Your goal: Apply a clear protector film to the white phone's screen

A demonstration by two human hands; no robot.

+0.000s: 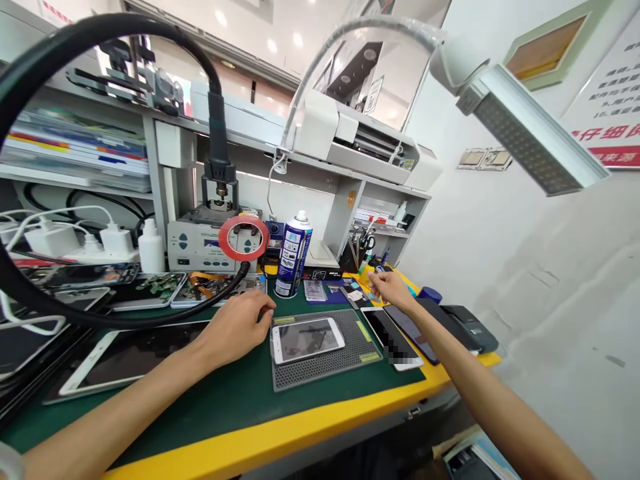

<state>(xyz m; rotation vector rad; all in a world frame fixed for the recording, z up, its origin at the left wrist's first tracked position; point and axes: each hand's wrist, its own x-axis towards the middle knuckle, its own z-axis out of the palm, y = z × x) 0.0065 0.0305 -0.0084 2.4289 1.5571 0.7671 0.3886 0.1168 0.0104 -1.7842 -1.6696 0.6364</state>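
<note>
A white smartphone (pixel 309 339) lies screen up on a grey perforated mat (pixel 327 373). My left hand (pixel 243 325) rests just left of the phone, fingers curled in loosely and the thumb close to the index finger; nothing shows in it. Farther back on the right, my right hand (pixel 393 291) reaches over the bench beside a small yellow item (pixel 366 276). Its fingers are drawn together at the tips, and whatever they may hold is too small to make out. Below that forearm lies a second white phone (pixel 391 339) with a dark screen, partly pixelated.
A blue spray can (pixel 293 257) stands behind the mat. A control box (pixel 203 247) with a red tape roll (pixel 243 238) and a thick black hose (pixel 70 313) occupy the left. A white tablet (pixel 85 367) lies under my left forearm. An LED lamp (pixel 530 133) hangs upper right.
</note>
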